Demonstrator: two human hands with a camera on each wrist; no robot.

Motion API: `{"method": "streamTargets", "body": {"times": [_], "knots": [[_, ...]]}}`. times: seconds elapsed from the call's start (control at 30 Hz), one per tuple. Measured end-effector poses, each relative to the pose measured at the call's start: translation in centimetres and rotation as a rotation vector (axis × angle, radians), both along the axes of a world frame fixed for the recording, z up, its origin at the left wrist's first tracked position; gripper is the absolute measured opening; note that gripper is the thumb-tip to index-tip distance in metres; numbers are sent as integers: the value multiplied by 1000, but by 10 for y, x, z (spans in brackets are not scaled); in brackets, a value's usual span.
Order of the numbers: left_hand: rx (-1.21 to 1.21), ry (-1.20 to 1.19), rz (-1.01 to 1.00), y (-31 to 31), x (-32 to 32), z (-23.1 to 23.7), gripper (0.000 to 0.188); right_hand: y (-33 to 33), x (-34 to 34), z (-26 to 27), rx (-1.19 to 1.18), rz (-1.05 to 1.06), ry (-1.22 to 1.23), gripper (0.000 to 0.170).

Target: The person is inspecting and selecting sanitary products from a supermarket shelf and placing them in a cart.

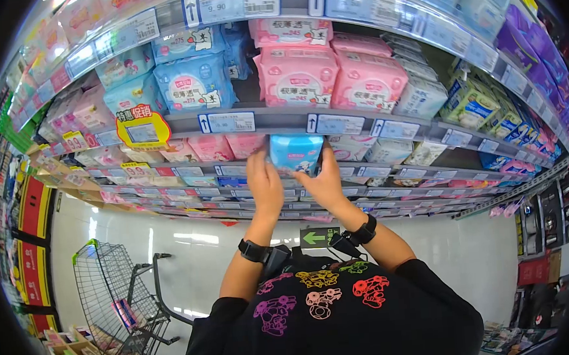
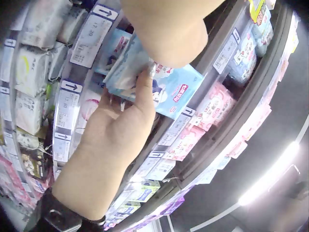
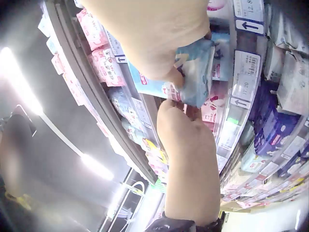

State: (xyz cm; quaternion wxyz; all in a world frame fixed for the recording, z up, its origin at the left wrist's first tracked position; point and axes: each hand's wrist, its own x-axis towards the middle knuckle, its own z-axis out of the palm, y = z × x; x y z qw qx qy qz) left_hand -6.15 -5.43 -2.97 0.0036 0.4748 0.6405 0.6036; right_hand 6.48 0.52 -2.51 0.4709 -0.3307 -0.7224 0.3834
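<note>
A blue pack of sanitary pads (image 1: 296, 151) is held between both hands at the front of a shelf, its printed face towards the person. My left hand (image 1: 264, 184) grips the pack's left side and lower corner. On the opposite side, my right hand (image 1: 325, 182) holds it with the thumb across the lower front and the fingers round the right edge. In the left wrist view the right hand's thumb (image 2: 145, 89) presses on the blue pack (image 2: 178, 92). The right wrist view shows the left hand (image 3: 181, 121) at the pack's lower edge (image 3: 195, 72).
Pink packs (image 1: 298, 77) and blue packs (image 1: 193, 83) fill the shelf above, behind a price-label rail (image 1: 228, 122). More pink packs (image 1: 211, 147) sit left of the hands. A wire shopping cart (image 1: 111, 295) stands on the floor at lower left.
</note>
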Motion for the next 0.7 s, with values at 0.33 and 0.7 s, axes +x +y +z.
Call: {"method": "streamTargets", "body": {"times": [0.33,0.7], "knots": [[163,152,-111,29,-15,-5,42,14,-16,14,216,-204,-242,57],[-73,291,-178,30,-26,2,38,27,-18,-7,346,-295,-491,55]]}}
